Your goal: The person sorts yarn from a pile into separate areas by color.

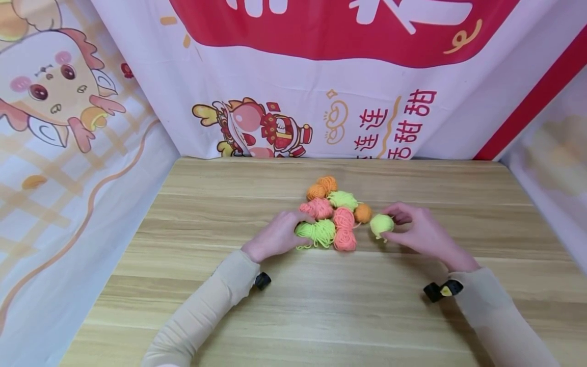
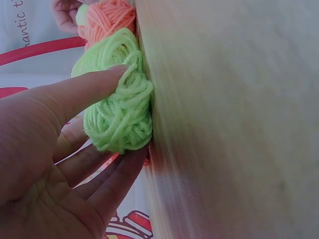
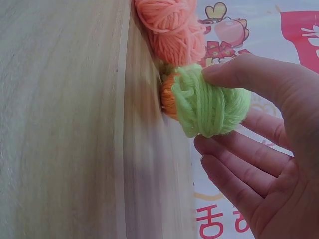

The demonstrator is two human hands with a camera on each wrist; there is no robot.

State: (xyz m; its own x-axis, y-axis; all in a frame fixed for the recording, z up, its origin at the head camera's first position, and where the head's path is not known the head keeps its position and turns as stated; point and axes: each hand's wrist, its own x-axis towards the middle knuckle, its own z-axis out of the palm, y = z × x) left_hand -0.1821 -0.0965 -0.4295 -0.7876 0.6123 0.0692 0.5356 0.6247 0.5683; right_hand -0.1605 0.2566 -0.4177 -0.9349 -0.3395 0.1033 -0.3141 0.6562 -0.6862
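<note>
A bright green bundle of yarn (image 1: 321, 233) lies at the near left of a group of yarn on the table. My left hand (image 1: 281, 235) grips its left end, the thumb (image 2: 94, 89) on one side and the fingers round the other. To the right of the group, my right hand (image 1: 419, 232) pinches a pale green ball of yarn (image 1: 381, 224) between thumb and fingertips. In the right wrist view this ball (image 3: 214, 107) overlaps an orange ball (image 3: 170, 97). Two pink yarn bundles (image 1: 344, 218) sit between the hands, one in front of the other.
Behind the left hand's yarn lies another pink bundle (image 1: 317, 208). A yellow-green bundle (image 1: 343, 200) and two orange balls (image 1: 316, 192) are farther back. The wooden table (image 1: 293, 306) ends at a printed cloth backdrop (image 1: 275, 76), with another patterned cloth (image 1: 55, 178) on the left.
</note>
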